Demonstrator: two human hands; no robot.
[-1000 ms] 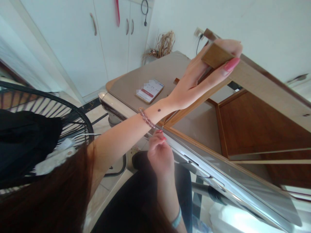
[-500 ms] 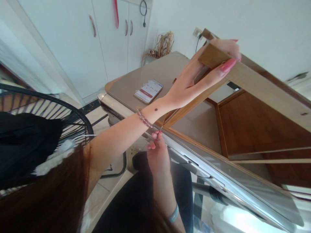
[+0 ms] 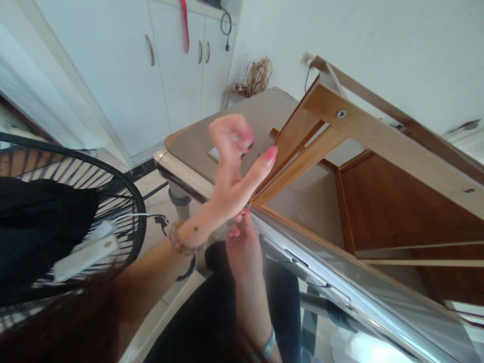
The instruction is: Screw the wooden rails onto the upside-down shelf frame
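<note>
My left hand, with a beaded bracelet, hangs in the air above the table's edge. Its thumb stands apart from the curled fingers, and nothing is in it; motion blurs it a little. My right hand is lower, at the near corner of a wooden frame. Its fingers pinch a thin metal piece that looks like a hex key, mostly hidden by the fingertips. The frame stands tilted on the table, with slats and brown panels. A round socket-head bolt sits in its upper rail.
A phone lies on the grey table, partly behind my left hand. To the left stands a black corded chair with dark cloth and a white power strip. Dried plants are by the wall.
My left hand has let go of the frame's upper end and moved down and left, uncovering the bolt there. My right hand stays at the lower corner.
</note>
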